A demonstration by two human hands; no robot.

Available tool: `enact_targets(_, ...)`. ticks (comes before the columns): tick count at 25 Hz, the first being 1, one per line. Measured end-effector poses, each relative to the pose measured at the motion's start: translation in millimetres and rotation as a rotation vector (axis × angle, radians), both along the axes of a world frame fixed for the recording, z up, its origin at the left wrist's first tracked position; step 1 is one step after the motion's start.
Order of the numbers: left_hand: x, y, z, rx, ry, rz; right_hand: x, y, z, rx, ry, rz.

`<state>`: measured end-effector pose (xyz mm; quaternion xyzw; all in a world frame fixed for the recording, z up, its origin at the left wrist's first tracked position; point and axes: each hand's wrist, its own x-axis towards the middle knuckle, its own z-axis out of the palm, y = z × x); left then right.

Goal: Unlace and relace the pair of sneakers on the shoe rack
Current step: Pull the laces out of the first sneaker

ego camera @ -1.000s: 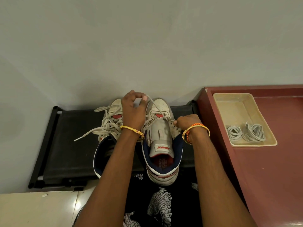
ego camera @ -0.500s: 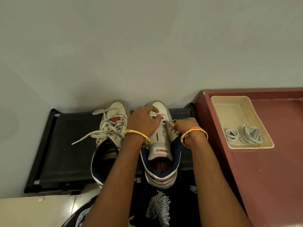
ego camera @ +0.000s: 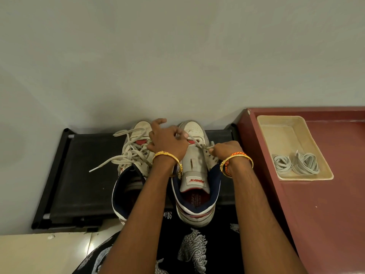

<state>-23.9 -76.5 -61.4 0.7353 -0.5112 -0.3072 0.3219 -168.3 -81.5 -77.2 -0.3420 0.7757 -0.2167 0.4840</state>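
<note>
Half a second ago our left hand (ego camera: 167, 142) was down low on the lace holes of the right sneaker (ego camera: 195, 175). Now it is up near the toe, and a bit of lace (ego camera: 192, 139) runs from it back down to the holes. Our left fingers are curled, and we think they pinch the lace, but the hand hides the spot, so we are not sure.

Our right hand (ego camera: 225, 150) sits at the right side of the same shoe. Its fingers pinch the other bit of lace by a hole.

This looks like pulling the lace out, one hole at a time. The tongue of this shoe is mostly bare, so we guess the unlacing here is nearly done.

The left sneaker (ego camera: 134, 161) sits just beside it on the black shoe rack (ego camera: 83, 171). Its laces are loose and messy but they sit in the holes, so that shoe comes later.

On the red table (ego camera: 325, 214) there is a tray (ego camera: 276, 131) with two gray lace bundles (ego camera: 296, 163) in it. Maybe those go in next.
</note>
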Motion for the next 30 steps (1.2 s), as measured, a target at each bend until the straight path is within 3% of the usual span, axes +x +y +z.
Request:
enact_targets(4,29.0,-5.0,15.3,-0.229,0.551,0.271,0.0,0.0,2.0,0.019,-0.007,0.0)
enact_targets(7,45.5,-4.7,25.5,-0.344,1.07,0.474,0.4,-1.3,4.6,0.046,0.017,0.053)
enact_targets(8,46.7,-3.7,29.8,-0.354,1.15,0.5,0.4,-1.3,5.3,0.055,0.015,0.059)
enact_targets(10,42.0,-2.1,34.4,-0.316,1.039,0.475,0.8,-0.6,5.1,0.04,-0.015,0.01)
enact_targets(12,29.0,-0.7,30.0,-0.23,0.605,0.261,1.8,2.3,5.9,0.035,-0.013,0.002)
enact_targets(15,2.2,6.1,14.3,-0.011,-0.154,-0.267,2.3,3.2,4.7,0.023,-0.003,0.004)
enact_targets(18,-11.7,5.9,6.0,0.155,-0.518,-0.423,1.4,2.0,5.6,0.032,-0.003,0.022)
enact_targets(21,-14.9,2.5,2.1,0.17,-0.57,-0.385,0.1,4.9,3.6,0.004,-0.015,-0.011)
enact_targets(25,-10.6,5.1,8.2,0.093,-0.391,-0.28,0.1,1.3,7.1,0.031,-0.01,0.016)
enact_targets(30,26.6,-0.4,21.1,-0.231,-0.122,0.124,0.2,4.3,8.6,-0.005,-0.028,-0.051)
